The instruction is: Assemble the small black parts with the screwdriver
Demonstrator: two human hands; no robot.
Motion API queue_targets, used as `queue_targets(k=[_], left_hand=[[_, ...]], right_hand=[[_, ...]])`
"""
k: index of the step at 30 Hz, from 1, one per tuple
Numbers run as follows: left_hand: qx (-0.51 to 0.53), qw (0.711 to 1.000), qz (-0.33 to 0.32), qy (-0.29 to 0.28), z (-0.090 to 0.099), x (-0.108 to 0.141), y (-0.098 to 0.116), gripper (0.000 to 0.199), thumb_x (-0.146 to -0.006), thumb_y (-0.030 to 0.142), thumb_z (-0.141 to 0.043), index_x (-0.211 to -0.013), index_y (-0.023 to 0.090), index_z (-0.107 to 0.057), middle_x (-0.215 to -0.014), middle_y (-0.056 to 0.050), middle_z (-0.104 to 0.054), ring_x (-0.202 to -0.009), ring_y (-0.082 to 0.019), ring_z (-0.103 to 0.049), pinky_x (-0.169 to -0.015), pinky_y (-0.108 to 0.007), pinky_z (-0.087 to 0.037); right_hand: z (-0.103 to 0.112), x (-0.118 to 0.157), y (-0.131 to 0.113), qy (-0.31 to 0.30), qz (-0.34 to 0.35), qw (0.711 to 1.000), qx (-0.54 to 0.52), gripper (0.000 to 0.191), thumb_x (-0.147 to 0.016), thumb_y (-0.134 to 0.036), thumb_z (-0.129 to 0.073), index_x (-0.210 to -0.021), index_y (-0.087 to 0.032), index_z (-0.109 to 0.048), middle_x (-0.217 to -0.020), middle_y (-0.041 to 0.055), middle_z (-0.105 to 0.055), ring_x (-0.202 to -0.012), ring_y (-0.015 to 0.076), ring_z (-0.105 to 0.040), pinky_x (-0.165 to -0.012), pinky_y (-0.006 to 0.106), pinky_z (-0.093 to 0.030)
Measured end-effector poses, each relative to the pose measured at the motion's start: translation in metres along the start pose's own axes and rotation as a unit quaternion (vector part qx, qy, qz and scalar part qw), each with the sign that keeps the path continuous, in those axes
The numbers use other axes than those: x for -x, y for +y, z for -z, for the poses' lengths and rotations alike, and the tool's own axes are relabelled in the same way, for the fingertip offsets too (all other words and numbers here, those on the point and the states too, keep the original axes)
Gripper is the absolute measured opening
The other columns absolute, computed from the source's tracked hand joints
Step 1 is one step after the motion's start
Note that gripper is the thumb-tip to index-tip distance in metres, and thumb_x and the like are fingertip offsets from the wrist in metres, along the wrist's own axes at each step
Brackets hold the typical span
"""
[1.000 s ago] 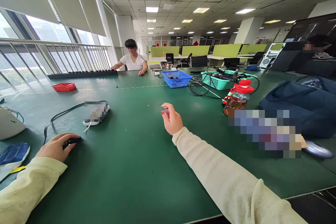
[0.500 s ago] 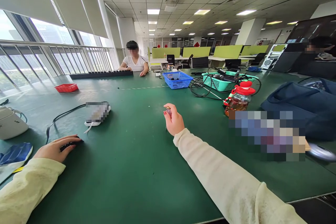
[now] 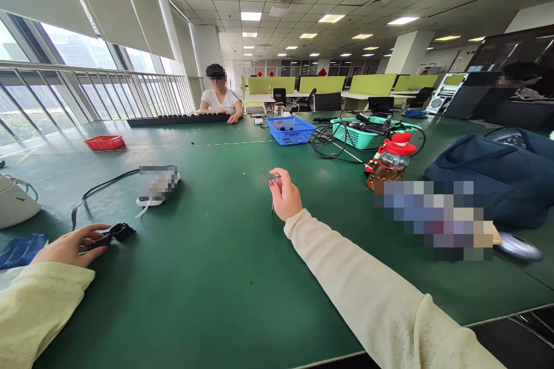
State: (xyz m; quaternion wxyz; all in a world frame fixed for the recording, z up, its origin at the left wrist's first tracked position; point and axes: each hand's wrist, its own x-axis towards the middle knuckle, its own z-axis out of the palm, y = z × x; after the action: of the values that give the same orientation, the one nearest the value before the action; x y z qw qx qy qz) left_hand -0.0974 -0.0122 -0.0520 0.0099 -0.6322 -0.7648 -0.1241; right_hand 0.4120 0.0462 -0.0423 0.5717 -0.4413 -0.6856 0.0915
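My left hand (image 3: pixel 71 247) rests at the left of the green table, fingers loosely spread around the near end of a black object (image 3: pixel 121 233). Its two dark rounded parts look somewhat like folded sunglasses, but I cannot tell its kind. My right hand (image 3: pixel 286 197), above the middle of the table, is closed around a small slim object (image 3: pixel 277 176) with a brass-coloured top. A thin dark end shows below the fingers; most of it is hidden in my grip. Beyond my left hand lies a white blurred-out device (image 3: pixel 158 187) with a black cable.
A red tray (image 3: pixel 104 143), a blue basket (image 3: pixel 291 131) and a teal basket of cables (image 3: pixel 361 137) stand farther back. To the right are a red-lidded bottle (image 3: pixel 392 164) and a navy bag (image 3: pixel 489 179). Another person (image 3: pixel 221 98) sits at the far edge.
My left hand has slid left and back, uncovering more of the black object, which stays in place. My right hand keeps its grip and position. The view has shifted slightly.
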Motion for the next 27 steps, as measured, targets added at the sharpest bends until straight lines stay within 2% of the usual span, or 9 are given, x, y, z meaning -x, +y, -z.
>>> queue_targets(k=[1,3,7,11,15,21,27], left_hand=[[0.017,0.999,0.012,-0.024,0.003,0.0,0.002,0.056,-0.068,0.047,-0.052,-0.116,0.018,-0.058,-0.098,-0.008,-0.071,-0.084,-0.02,-0.07,-0.078,-0.029,-0.055],[0.032,0.999,0.028,-0.017,0.012,0.006,0.013,0.05,-0.074,0.041,-0.046,-0.117,0.019,-0.059,-0.1,-0.008,-0.071,-0.089,-0.022,-0.069,-0.084,-0.033,-0.054],[-0.013,0.993,0.036,0.109,0.027,0.027,0.051,0.043,-0.085,0.038,-0.036,-0.116,0.023,-0.063,-0.102,-0.006,-0.067,-0.089,-0.021,-0.066,-0.084,-0.035,-0.052],[-0.022,0.987,0.02,0.159,0.029,0.036,0.077,0.042,-0.09,0.04,-0.033,-0.115,0.026,-0.063,-0.114,-0.003,-0.063,-0.087,-0.016,-0.063,-0.083,-0.031,-0.05],[-0.04,0.988,0.01,0.146,0.024,0.028,0.079,0.041,-0.092,0.036,-0.032,-0.116,0.025,-0.063,-0.118,-0.003,-0.064,-0.099,-0.02,-0.06,-0.082,-0.031,-0.049],[-0.085,0.991,0.044,0.098,0.022,0.015,0.066,0.041,-0.092,0.034,-0.033,-0.122,0.027,-0.06,-0.11,-0.006,-0.068,-0.087,-0.02,-0.063,-0.074,-0.031,-0.05],[-0.127,0.99,0.024,0.054,0.023,0.014,0.065,0.041,-0.091,0.031,-0.036,-0.124,0.026,-0.061,-0.108,-0.008,-0.069,-0.1,-0.021,-0.062,-0.085,-0.031,-0.05]], right_hand=[[0.0,0.0,0.0,0.0,0.001,1.0,-0.002,0.026,-0.091,-0.032,-0.038,-0.111,-0.021,-0.049,-0.075,0.0009,-0.059,-0.057,0.014,-0.054,-0.057,0.026,-0.042],[0.0,0.0,0.0,-0.001,0.001,1.0,-0.004,0.026,-0.091,-0.032,-0.037,-0.112,-0.021,-0.049,-0.076,0.001,-0.059,-0.057,0.0141,-0.054,-0.057,0.026,-0.042],[0.0,0.0,0.001,0.002,0.002,1.0,-0.007,0.025,-0.091,-0.031,-0.038,-0.112,-0.021,-0.049,-0.076,0.001,-0.059,-0.059,0.0143,-0.056,-0.058,0.026,-0.042],[-0.001,0.0,0.001,0.005,0.005,1.0,-0.004,0.025,-0.091,-0.03,-0.038,-0.112,-0.022,-0.049,-0.077,0.0009,-0.06,-0.059,0.0141,-0.056,-0.058,0.026,-0.042],[-0.001,0.001,0.0,0.005,0.007,1.0,-0.001,0.025,-0.091,-0.03,-0.038,-0.112,-0.022,-0.05,-0.076,0.0007,-0.059,-0.057,0.0137,-0.054,-0.057,0.026,-0.042],[-0.001,0.001,0.0,0.004,0.006,1.0,0.0,0.025,-0.092,-0.03,-0.038,-0.112,-0.022,-0.05,-0.073,-0.0005,-0.058,-0.053,0.0131,-0.051,-0.056,0.026,-0.041],[0.0,0.002,0.0,0.002,0.004,1.0,-0.004,0.025,-0.091,-0.031,-0.038,-0.111,-0.022,-0.049,-0.071,-0.0009,-0.057,-0.051,0.0127,-0.049,-0.054,0.026,-0.04]])
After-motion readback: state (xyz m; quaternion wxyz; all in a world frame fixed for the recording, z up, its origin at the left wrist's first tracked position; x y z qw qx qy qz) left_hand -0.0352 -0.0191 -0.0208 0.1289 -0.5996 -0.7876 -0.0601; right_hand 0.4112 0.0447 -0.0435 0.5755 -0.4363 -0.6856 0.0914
